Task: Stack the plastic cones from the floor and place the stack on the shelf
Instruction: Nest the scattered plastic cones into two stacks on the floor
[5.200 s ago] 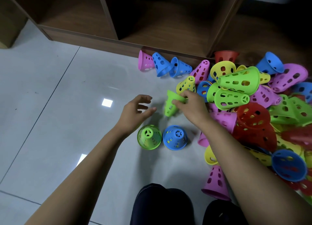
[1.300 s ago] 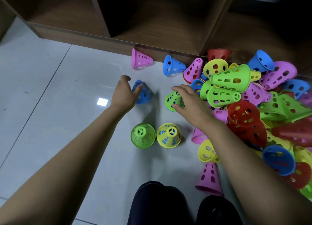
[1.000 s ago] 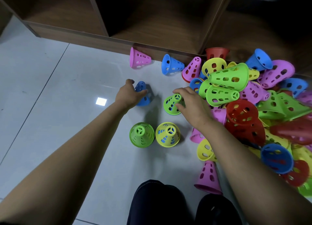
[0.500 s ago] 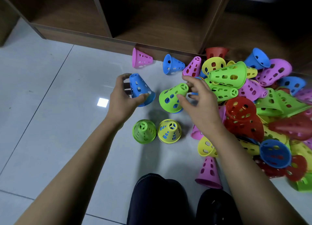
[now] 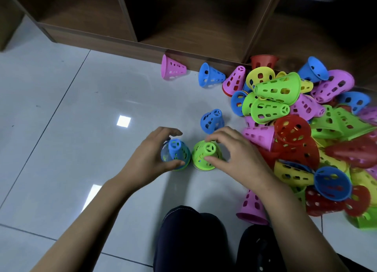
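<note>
Two small stacks stand on the floor side by side. My left hand (image 5: pixel 150 159) grips a blue cone (image 5: pixel 175 151) set on top of the left stack, whose green rim shows at the bottom. My right hand (image 5: pixel 232 155) holds a green cone (image 5: pixel 206 154) on the right stack, with a yellow rim just visible below. A loose blue cone (image 5: pixel 212 120) stands just beyond them. A big heap of coloured cones (image 5: pixel 302 129) lies to the right.
A wooden shelf (image 5: pixel 183 26) with open compartments runs along the back. A pink cone (image 5: pixel 173 70) and a blue cone (image 5: pixel 211 78) lie against its base. Another pink cone (image 5: pixel 252 208) stands by my knees (image 5: pixel 191 237). Grey tiled floor (image 5: pixel 71 129) spreads to the left.
Both hands came down from mid-air with their cones. The blue cone now sits on the green stack and the green cone on the yellow stack. Another blue cone shows where the green one was lifted.
</note>
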